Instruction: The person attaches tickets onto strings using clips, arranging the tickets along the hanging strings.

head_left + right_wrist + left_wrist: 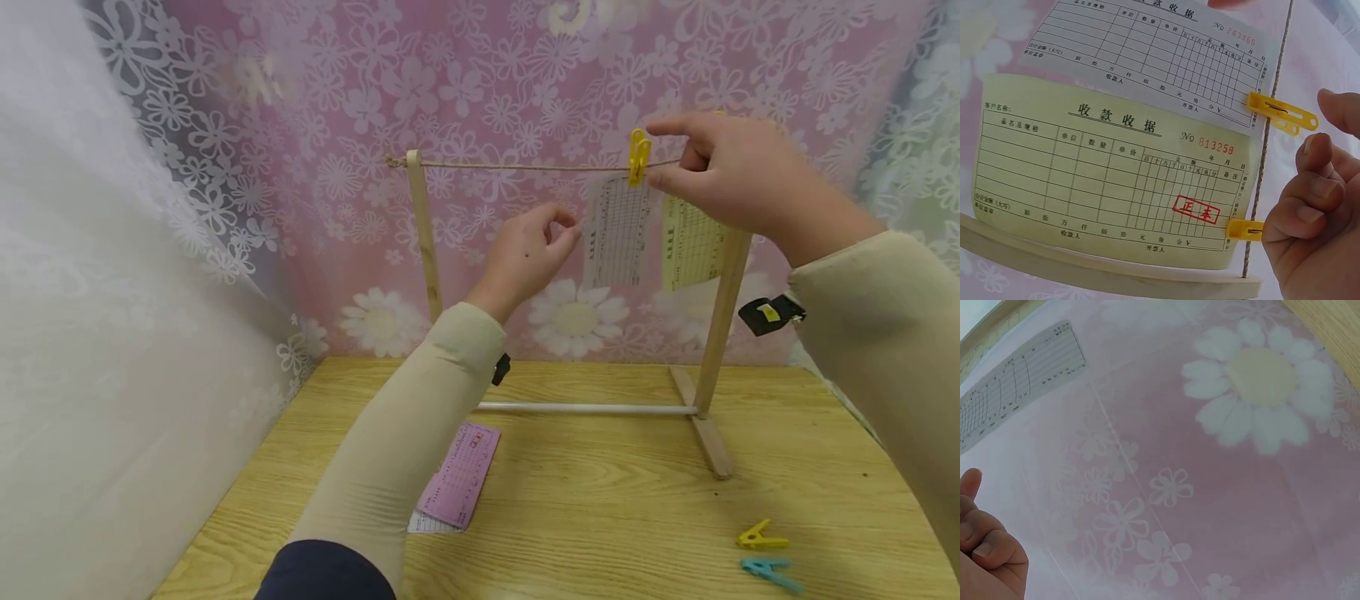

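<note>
Head view put the white slip [618, 237] at 2 o'clock from centre, hanging from the string [517, 167] by a yellow clip [637, 167]. The right hand [757, 179] lay at the clip's 3 o'clock, thumb and forefinger parted beside its handles without squeezing; whether a fingertip grazed them could not be told. The left hand [528, 254], at the slip's 9 o'clock, held nothing, its fingers loosely bent just off the paper.

The main risk seemed to be the single bite near one corner of the slip's short end: with so little paper caught, a knock could have let it twist or slide out. A right finger drawn back carelessly might have snagged the clip and shaken the string, swinging the yellow slip [686, 246] at the white one's 3 o'clock as well. Both hung close enough, judging by the right wrist view, to brush together. On the table [600, 483], the pink slip [468, 475] at 6 o'clock was partly hidden by the left sleeve [405, 425]; a lowered arm could have pushed it askew.
</note>
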Demonstrator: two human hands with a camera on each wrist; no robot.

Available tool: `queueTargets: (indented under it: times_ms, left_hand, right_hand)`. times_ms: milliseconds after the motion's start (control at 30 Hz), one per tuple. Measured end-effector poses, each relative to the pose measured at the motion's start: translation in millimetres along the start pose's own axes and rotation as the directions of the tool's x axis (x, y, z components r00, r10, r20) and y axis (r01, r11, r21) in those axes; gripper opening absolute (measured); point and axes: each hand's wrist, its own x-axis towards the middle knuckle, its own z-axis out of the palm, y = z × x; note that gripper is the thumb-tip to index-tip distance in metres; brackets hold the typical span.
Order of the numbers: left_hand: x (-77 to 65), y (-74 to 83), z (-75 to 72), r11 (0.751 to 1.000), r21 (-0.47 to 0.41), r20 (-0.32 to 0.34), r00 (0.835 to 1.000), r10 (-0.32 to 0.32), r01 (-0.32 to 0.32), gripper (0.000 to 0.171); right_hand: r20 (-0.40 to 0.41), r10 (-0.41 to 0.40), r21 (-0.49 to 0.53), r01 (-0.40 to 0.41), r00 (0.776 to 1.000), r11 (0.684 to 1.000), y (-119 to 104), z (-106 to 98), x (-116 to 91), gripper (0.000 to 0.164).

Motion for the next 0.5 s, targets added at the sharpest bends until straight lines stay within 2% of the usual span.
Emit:
queueTargets:
  times_ms: [233,500]
  left_hand:
    - [-9.8,-8.9,-2.9,1.000,0.008,0.012,1.000,0.020,-0.020,0.028]
    - [-21.0,-21.5,-7.3,0.998,0.019,0.026,0.998,0.053,-0.054,0.031]
  right_hand:
    - [-0.003,-0.030,0.027,0.030,1.000,0.999,5,5,-11,0.061]
    - [0.000,-0.025,0.032,0.025,1.000,0.999,12,13,-28,0.061]
